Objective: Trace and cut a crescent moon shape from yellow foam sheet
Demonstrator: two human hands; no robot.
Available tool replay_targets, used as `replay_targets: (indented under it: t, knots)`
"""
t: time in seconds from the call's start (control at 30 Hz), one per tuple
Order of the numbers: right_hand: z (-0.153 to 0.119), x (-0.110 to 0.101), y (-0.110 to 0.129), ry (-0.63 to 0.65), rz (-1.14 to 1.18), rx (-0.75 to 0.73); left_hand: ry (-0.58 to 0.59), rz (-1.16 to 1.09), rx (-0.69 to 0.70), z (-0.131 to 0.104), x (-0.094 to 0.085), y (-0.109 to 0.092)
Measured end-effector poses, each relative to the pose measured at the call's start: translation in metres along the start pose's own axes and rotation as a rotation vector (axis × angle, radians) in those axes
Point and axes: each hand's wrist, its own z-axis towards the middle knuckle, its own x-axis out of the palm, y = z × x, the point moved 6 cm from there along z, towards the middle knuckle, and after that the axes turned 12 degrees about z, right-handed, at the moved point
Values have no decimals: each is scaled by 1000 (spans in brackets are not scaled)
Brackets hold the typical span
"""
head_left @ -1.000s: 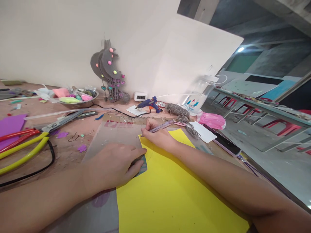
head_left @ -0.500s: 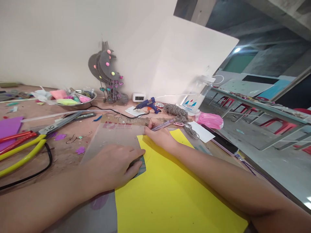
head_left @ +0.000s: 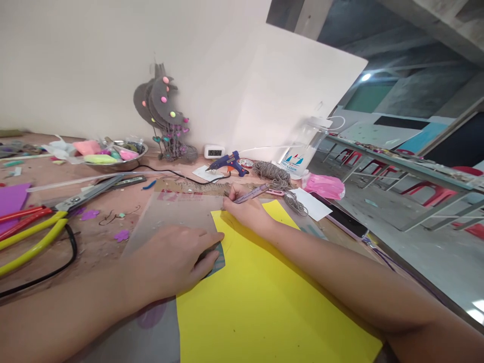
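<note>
A bright yellow sheet [head_left: 257,292] lies in front of me on a greyish translucent plastic sheet [head_left: 151,222]. My left hand [head_left: 177,257] rests palm down at its left edge, index finger and thumb stretched out and apart. A teal patterned piece [head_left: 218,262] shows beside that thumb, partly covered by the hand. At the far left corner of the yellow sheet, my right hand [head_left: 245,209] grips a patterned pen [head_left: 252,193]. Its tip is hidden by the fingers. A faint curved line is visible on the yellow surface between the hands.
Large yellow-and-red handled shears [head_left: 75,201] lie at left, near purple scraps [head_left: 121,235]. Behind the sheets are a blue glue gun [head_left: 229,162], grey yarn [head_left: 270,172], a clear bottle [head_left: 302,151] and a bowl of bright clay [head_left: 117,160]. A phone [head_left: 342,217] lies at right.
The whole view has shifted slightly, so everything sits a little further left. The pen's upper end has tilted slightly. The left hand stays in place on the sheet.
</note>
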Motion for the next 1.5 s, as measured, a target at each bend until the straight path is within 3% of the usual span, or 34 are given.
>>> replay_targets:
  t: [0.57,0.7,0.83,1.03,1.2,1.5]
  knots:
    - [-2,-16,-3,-77,-13,51,8,-18,-4,1,1,1]
    - [-3,-21,-13,-12,53,113,-29,-62,-6,0,2,2]
    - [-3,-24,-15,5,23,74,-62,-82,-7,0,1,3]
    - [-3,-15,-2,38,8,6,-20,-28,-2,1,2,2]
    - [-7,4,4,185,122,28,12,-17,-15,2,2,1]
    - [-5,11,4,198,104,3,-15,-2,0,3,1,0]
